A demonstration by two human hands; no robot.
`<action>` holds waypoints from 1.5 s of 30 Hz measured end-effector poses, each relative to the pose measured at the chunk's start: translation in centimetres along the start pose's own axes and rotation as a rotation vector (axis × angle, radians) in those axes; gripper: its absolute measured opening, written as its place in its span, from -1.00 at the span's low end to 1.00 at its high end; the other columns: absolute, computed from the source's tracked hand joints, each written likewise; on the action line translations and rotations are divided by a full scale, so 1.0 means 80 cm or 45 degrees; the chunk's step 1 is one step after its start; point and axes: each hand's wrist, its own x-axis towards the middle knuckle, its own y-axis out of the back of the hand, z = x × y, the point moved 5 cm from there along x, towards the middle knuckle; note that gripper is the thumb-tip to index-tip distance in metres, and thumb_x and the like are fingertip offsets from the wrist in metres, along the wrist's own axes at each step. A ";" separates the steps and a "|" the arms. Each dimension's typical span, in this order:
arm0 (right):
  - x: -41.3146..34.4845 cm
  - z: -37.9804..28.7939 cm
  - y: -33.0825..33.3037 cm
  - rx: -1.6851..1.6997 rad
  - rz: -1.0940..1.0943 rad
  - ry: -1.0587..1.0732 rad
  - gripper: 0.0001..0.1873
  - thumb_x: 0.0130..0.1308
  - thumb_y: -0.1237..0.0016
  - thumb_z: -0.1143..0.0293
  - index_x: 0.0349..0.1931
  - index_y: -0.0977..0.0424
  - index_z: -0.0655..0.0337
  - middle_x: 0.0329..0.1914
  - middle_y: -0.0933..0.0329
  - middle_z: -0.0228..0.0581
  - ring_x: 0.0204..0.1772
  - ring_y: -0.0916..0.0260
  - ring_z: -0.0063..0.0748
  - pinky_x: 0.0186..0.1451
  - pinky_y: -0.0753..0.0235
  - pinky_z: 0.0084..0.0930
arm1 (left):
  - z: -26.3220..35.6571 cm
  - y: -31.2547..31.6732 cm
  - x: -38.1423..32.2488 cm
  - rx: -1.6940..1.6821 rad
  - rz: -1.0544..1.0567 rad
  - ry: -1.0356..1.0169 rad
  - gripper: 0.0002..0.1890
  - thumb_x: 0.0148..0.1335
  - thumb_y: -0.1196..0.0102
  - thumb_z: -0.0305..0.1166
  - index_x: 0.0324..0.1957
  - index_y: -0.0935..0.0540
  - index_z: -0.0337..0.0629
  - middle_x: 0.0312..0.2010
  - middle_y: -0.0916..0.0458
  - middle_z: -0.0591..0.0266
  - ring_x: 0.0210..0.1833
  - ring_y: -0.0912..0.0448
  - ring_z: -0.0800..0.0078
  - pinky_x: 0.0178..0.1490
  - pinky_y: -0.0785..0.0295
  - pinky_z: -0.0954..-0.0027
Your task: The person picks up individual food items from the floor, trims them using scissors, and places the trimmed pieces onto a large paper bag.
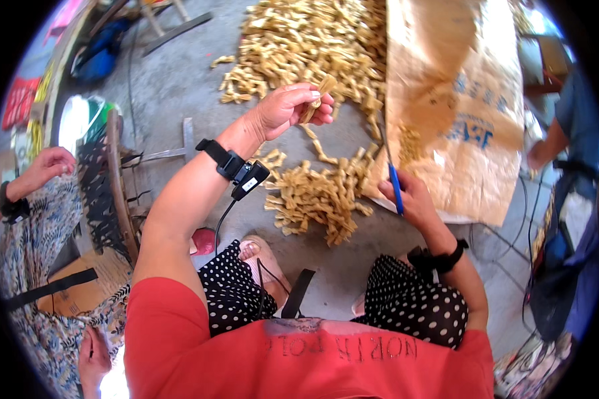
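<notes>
My left hand (299, 107) pinches a tan knotted strip (311, 110) between thumb and fingers, above the grey concrete floor. My right hand (413, 197) grips a blue-handled tool (395, 187). Its thin dark blade points away from me; I cannot tell whether it is scissors or a knife. Below my left hand, a chain of linked tan pieces (317, 144) runs down to a small heap of knotted pieces (324, 199) between my feet and the bag. A much larger heap of similar pieces (304, 45) lies beyond my left hand. Their material is unclear.
A large brown woven bag (479, 184) with blue print lies flat at the right, with small tan bits (409, 142) on it. A wooden-framed chair (117, 184) and another person's hand (52, 164) are at left. A person's arm (549, 142) shows at right. Cables (524, 199) cross the floor.
</notes>
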 end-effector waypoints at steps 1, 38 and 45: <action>-0.001 -0.006 0.005 -0.043 -0.001 0.018 -0.55 -0.05 0.03 0.02 -0.68 -0.26 0.29 -0.78 -0.15 -0.39 -0.64 -0.07 -0.59 -0.59 -0.11 -0.59 | -0.006 -0.019 0.003 -0.001 -0.029 0.024 -0.74 0.16 0.22 -0.36 -0.22 -0.39 -0.38 -0.48 -0.45 0.32 -0.37 -0.46 0.56 -0.23 -0.39 0.48; -0.068 0.089 0.089 0.246 0.118 -0.076 -0.56 -0.09 -0.01 0.04 -0.62 -0.34 0.31 -0.77 -0.23 -0.37 -0.64 -0.14 -0.61 -0.58 -0.16 -0.61 | -0.105 -0.219 0.095 0.534 -0.291 0.064 -0.74 0.15 0.23 -0.29 -0.37 -0.44 -0.29 -0.61 -0.30 0.42 -0.52 -0.25 0.68 -0.41 -0.22 0.65; -0.071 0.092 0.093 0.294 0.132 -0.096 -0.61 -0.04 -0.01 0.09 -0.60 -0.38 0.31 -0.78 -0.23 -0.38 -0.65 -0.14 -0.64 -0.60 -0.15 -0.63 | -0.104 -0.221 0.098 0.550 -0.238 0.094 -0.74 0.14 0.22 -0.29 -0.37 -0.43 -0.29 -0.62 -0.30 0.42 -0.54 -0.24 0.68 -0.43 -0.21 0.65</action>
